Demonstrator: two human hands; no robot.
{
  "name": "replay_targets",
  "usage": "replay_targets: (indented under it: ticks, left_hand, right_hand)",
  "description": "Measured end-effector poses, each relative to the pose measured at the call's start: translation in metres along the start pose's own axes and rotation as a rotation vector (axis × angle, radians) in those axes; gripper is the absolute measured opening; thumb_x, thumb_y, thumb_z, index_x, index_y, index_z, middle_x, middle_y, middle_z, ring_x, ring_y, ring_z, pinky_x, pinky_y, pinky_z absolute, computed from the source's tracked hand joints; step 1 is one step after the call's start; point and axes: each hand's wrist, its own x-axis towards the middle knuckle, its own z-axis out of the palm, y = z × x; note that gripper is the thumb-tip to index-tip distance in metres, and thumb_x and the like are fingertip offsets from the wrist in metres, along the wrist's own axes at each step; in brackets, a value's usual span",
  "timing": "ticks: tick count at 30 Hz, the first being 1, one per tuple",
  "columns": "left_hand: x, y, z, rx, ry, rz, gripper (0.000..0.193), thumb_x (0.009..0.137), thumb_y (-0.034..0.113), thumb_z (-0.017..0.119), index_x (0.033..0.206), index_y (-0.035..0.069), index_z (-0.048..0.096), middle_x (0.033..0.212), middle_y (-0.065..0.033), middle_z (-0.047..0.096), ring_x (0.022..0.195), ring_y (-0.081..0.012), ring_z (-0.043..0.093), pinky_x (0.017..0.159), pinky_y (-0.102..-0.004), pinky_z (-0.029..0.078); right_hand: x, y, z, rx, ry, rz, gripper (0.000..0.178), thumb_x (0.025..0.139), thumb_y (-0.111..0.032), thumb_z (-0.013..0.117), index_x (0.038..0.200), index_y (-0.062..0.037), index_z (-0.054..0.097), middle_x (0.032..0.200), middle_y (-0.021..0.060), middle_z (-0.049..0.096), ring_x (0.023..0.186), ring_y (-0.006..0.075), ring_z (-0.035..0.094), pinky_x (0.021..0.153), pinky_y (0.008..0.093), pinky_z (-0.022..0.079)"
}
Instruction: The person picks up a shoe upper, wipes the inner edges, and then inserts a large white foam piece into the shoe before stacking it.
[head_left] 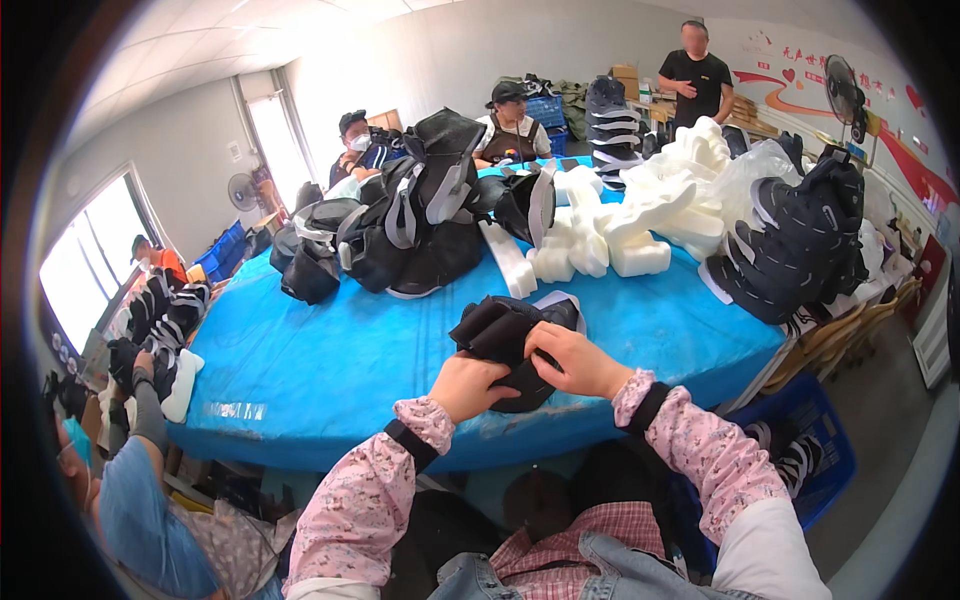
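Observation:
Near the front edge of the blue-covered table, both hands are on a black shoe upper [497, 330] with a pale grey edge at its far end. Fingers and thumb of my left hand [468, 386] are closed on its near left side. My right hand [580, 358] pinches the dark fabric by its opening from the right. The inside of the upper and the fingertips underneath are hidden. Beyond it lies a heap of black uppers [425, 250] with grey edges, and beside that a pile of white foam shoe inserts [610, 230].
The blue table cover [300, 370] spreads around my hands. Stacked black uppers [790, 240] stand at the right edge. A blue crate [830, 440] with shoes sits below right. A co-worker's arm [150, 400] handles shoes at left; other people [507, 125] are across the table.

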Motion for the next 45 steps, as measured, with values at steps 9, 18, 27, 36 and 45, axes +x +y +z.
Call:
replay_targets:
  ticks: [9, 18, 27, 36, 45]
  left_hand:
    - [0.003, 0.042, -0.064, 0.05, 0.297, -0.072, 0.022, 0.074, 0.025, 0.072, 0.084, 0.007, 0.067, 0.077, -0.008, 0.061, 0.07, -0.0295, 0.06, 0.062, -0.0392, 0.046]
    - [0.009, 0.079, -0.095, -0.869, 0.286, -0.315, 0.034, 0.088, 0.024, 0.065, 0.072, -0.004, 0.054, 0.06, 0.0001, 0.053, 0.057, -0.0045, 0.043, 0.049, -0.0271, 0.036]
    - [0.007, 0.081, -0.075, -0.103, 0.331, -0.074, 0.014, 0.076, 0.019, 0.069, 0.076, 0.005, 0.066, 0.066, -0.0122, 0.062, 0.06, -0.0321, 0.06, 0.051, -0.0392, 0.045]
    - [0.01, 0.128, -0.073, -0.017, 0.297, -0.018, 0.038, 0.076, 0.025, 0.071, 0.059, 0.001, 0.047, 0.066, -0.0111, 0.051, 0.055, -0.0321, 0.054, 0.049, -0.0389, 0.041]
    - [0.012, 0.146, -0.053, -0.363, 0.506, -0.049, 0.021, 0.078, 0.016, 0.07, 0.081, -0.001, 0.059, 0.075, -0.0125, 0.058, 0.061, -0.0331, 0.056, 0.053, -0.0361, 0.044]
  right_hand:
    - [0.062, -0.034, -0.013, -0.489, 0.351, -0.323, 0.025, 0.083, -0.022, 0.064, 0.067, -0.0071, 0.052, 0.066, 0.0065, 0.051, 0.065, 0.0243, 0.055, 0.054, 0.0357, 0.045]
    - [0.111, -0.077, -0.061, -0.661, 0.255, -0.502, 0.038, 0.086, -0.026, 0.06, 0.054, -0.0083, 0.05, 0.052, 0.0057, 0.052, 0.049, 0.0232, 0.055, 0.047, 0.0343, 0.044]
    - [0.07, -0.098, -0.051, -0.709, 0.223, -0.488, 0.036, 0.083, -0.025, 0.062, 0.053, -0.0095, 0.049, 0.052, 0.0033, 0.052, 0.048, 0.0202, 0.053, 0.043, 0.0316, 0.042]
    - [0.026, -0.09, -0.072, -0.277, 0.429, -0.187, 0.026, 0.088, -0.013, 0.057, 0.065, -0.0035, 0.049, 0.06, 0.0098, 0.049, 0.053, 0.0289, 0.052, 0.047, 0.0376, 0.04]
    - [0.011, -0.088, -0.081, -0.302, 0.42, -0.163, 0.03, 0.09, -0.01, 0.053, 0.062, -0.0006, 0.05, 0.056, 0.0108, 0.049, 0.048, 0.0282, 0.05, 0.043, 0.0355, 0.034]
